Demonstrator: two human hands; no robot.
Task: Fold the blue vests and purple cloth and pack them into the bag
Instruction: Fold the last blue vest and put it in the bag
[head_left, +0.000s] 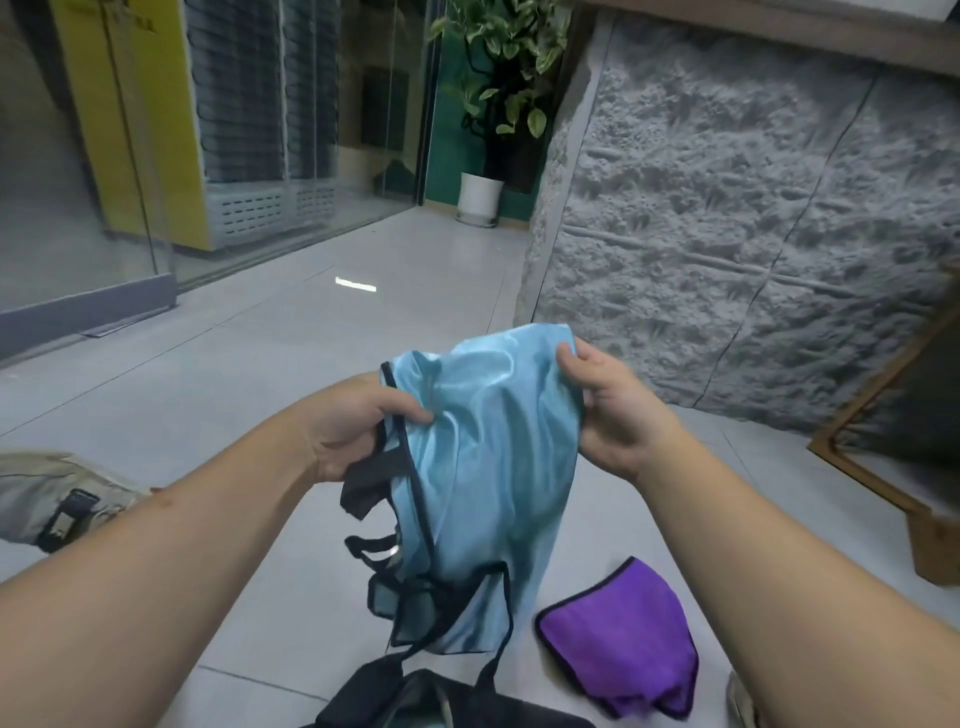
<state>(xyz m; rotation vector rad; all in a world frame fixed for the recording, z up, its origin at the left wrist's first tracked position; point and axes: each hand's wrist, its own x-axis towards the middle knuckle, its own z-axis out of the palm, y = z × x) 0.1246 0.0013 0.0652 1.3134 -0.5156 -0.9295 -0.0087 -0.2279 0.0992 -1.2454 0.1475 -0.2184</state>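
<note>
Above the floor (291, 332), L hand (353, 426) pinches blue vest (483, 467) at its dark-trimmed edge; R hand (608, 410) grips vest's far corner, fingers curled. Black bag (415, 696) near, under vest. Purple cloth (623, 639) on floor, right.

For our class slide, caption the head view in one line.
Both hands hold a blue vest above the dark bag; purple cloth lies on the floor.
</note>
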